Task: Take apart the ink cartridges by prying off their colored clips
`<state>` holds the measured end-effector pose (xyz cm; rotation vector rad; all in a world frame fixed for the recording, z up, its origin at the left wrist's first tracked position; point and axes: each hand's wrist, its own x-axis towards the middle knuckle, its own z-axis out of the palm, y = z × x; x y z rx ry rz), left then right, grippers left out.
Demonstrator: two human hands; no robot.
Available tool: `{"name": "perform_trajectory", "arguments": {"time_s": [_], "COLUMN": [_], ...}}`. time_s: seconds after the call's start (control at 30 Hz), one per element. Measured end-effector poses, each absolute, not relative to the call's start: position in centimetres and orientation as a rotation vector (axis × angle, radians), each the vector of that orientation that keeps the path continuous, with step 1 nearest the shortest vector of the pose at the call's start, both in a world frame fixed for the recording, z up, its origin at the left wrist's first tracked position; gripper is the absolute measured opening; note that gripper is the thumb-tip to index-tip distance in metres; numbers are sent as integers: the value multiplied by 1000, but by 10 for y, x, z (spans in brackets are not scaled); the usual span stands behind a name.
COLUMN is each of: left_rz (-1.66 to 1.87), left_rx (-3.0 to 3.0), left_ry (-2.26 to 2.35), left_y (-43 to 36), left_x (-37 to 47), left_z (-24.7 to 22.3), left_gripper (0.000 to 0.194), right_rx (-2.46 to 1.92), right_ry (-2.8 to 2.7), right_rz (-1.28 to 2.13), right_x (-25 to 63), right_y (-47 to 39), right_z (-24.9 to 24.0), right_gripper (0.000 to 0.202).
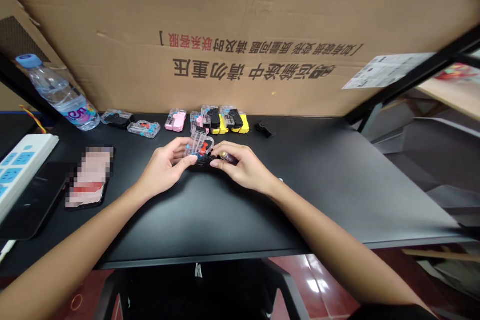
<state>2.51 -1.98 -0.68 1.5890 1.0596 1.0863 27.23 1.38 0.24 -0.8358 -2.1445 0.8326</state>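
Note:
Above the middle of the black table, my left hand (167,166) grips a small clear plastic device (195,146) between thumb and fingers. A red piece shows inside it, a clear loop sticks out on its right side, and there are black parts at its top and underside. My right hand (245,165) meets it from the right, its thumb and fingers closed around a dark slim tool (229,158) with a brass-coloured end. The tool's tip is hidden by the fingers and the device, so I cannot tell whether it touches the device.
Along the cardboard wall (255,5) lie a pink device (176,120), several clear, black and yellow ones (235,119), a clear one (144,129) and a black clip-like part (264,129). At left are a water bottle (62,92), a phone (90,177), a black tablet-like slab (35,205) and a power strip (26,167).

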Motion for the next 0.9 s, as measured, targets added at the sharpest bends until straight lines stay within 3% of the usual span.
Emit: {"name": "perform_trajectory", "arguments": {"time_s": [0.33, 0.5, 0.63, 0.9], "left_rz": [1044, 1016, 1029, 1067], "left_rx": [1820, 1931, 2012, 2050], "left_ry": [1034, 998, 982, 1026], "left_y": [-26, -27, -28, -30], "left_x": [22, 21, 22, 24], "left_z": [0, -4, -5, -7], "left_gripper": [31, 30, 29, 28], "right_rx": [-871, -838, -774, -810], "right_ry": [-2064, -2279, -2339, -2337], "right_rz": [880, 907, 830, 713], "right_x": [277, 282, 283, 281], "right_y": [6, 10, 10, 7], "right_z": [17, 21, 22, 24], "right_gripper": [18, 26, 39, 44]}}
